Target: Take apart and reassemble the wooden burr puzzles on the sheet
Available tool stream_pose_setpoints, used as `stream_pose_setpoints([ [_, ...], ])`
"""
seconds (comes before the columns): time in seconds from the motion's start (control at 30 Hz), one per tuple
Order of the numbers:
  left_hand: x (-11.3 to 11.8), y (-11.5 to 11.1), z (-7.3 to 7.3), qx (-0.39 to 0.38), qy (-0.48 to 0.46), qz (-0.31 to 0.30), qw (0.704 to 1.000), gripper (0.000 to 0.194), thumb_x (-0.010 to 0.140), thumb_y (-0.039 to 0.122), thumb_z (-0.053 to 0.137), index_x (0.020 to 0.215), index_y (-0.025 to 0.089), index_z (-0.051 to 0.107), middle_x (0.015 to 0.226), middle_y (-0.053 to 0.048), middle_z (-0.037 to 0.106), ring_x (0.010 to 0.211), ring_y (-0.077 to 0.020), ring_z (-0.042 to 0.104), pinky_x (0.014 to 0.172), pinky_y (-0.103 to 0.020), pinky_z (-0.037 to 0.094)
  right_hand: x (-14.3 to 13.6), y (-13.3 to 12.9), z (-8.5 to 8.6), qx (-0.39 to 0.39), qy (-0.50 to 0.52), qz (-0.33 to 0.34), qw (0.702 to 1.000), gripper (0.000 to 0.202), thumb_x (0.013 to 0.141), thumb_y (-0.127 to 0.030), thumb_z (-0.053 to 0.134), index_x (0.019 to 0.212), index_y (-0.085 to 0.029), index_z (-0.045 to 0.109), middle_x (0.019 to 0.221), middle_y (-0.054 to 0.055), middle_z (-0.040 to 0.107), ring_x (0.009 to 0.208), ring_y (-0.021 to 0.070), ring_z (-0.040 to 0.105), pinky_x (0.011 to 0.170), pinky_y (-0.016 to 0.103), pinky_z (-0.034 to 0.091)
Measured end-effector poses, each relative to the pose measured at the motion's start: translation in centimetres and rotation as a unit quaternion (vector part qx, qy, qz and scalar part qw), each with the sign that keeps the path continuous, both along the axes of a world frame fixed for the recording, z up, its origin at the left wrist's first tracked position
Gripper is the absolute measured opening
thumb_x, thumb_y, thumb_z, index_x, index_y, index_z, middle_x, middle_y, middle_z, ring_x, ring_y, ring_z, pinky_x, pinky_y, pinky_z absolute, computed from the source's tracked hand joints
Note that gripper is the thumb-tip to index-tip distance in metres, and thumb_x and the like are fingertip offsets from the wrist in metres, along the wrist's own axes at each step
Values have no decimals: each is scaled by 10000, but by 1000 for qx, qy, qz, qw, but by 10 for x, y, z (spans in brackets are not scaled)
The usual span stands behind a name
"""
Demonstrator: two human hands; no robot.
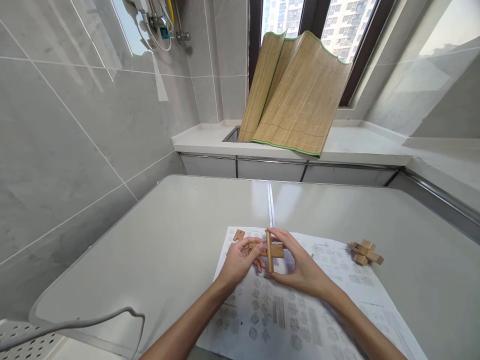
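Observation:
My left hand (240,260) pinches a flat wooden puzzle piece (277,250) that lies crosswise, its right end sticking out. My right hand (300,262) holds a second wooden puzzle piece (269,255) upright, thumb at its lower end and fingers at the top. The two pieces cross between my hands; whether they interlock I cannot tell. Just beyond my left hand, a notched wooden piece (239,234) lies on the printed instruction sheet (277,315). Part of another piece seems hidden by my left fingers.
An assembled wooden burr puzzle (365,252) sits at the sheet's right edge on the white table (180,240). A grey cable (93,319) curves over the table's lower left corner. Behind, a folded bamboo mat (296,95) leans on the ledge (367,142) by the window.

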State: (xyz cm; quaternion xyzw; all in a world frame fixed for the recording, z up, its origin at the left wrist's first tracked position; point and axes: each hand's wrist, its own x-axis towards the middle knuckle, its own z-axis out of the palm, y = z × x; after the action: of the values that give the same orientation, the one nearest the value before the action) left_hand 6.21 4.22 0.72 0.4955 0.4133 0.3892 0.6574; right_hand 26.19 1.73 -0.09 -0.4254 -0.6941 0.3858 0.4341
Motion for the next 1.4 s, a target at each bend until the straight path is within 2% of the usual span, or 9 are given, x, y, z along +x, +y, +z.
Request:
stream_pose_setpoints([
  [0.1,1,-1,4,13,8,0,1000,533,782,589,785,1035,131,683,575,-3,673,477,-127,602,541,-244,488,1,0,0,-6,-20,8,1000,903,701,-184,813,1500,-385,444,1516,61,461,1386,325,462,1157,502,401],
  [0.2,1,-1,5,23,11,0,1000,534,797,593,769,1045,125,695,586,-14,678,499,-140,618,561,-257,499,1,0,1,-25,-15,12,999,863,707,-187,807,1474,-381,462,1488,62,478,1360,326,486,1128,494,429],
  [0.53,-1,1,-1,68,36,16,997,456,864,552,714,1058,141,688,678,-30,698,546,-131,605,607,-257,496,3,1,2,-76,10,10,997,919,736,-394,868,1516,-376,382,1514,76,490,1317,316,541,1111,504,447],
  [0.67,-2,2,-7,84,47,19,995,430,900,521,685,1099,141,682,682,-31,693,571,-138,605,615,-260,491,5,4,-1,-84,-14,-47,995,438,944,-526,615,1305,-283,575,1278,98,674,1096,272,659,967,438,525],
  [0.7,-2,1,-7,87,48,20,995,426,904,516,682,1105,141,683,691,-36,697,579,-142,610,617,-262,493,4,4,0,-86,-25,-62,994,383,972,-545,559,1227,-264,611,1202,98,705,1042,262,670,910,409,537],
  [0.8,-1,0,-6,88,53,24,994,412,908,502,679,1098,137,683,691,-42,703,593,-150,625,624,-267,499,2,4,1,-99,-38,-64,992,379,996,-576,502,1077,-233,641,998,82,744,902,242,683,772,355,529],
  [0.93,1,-2,-2,85,62,24,994,380,904,483,681,1061,136,682,657,-36,701,601,-162,650,635,-274,510,-3,3,1,-134,24,-22,991,394,985,-600,523,1061,-223,608,856,53,735,777,216,680,707,330,516],
  [1.27,2,-3,-6,93,80,21,992,385,923,499,652,1082,149,665,670,-35,712,640,-188,685,682,-309,548,-5,4,-4,-150,83,3,985,392,981,-602,538,1026,-217,589,772,38,703,721,200,647,705,337,514],
  [1.4,-3,-1,-1,159,136,39,977,326,980,461,565,1124,178,639,803,-47,714,727,-193,688,691,-307,537,-5,5,-6,-141,96,-5,985,383,987,-591,535,1026,-213,586,792,43,700,725,196,635,702,330,500],
])
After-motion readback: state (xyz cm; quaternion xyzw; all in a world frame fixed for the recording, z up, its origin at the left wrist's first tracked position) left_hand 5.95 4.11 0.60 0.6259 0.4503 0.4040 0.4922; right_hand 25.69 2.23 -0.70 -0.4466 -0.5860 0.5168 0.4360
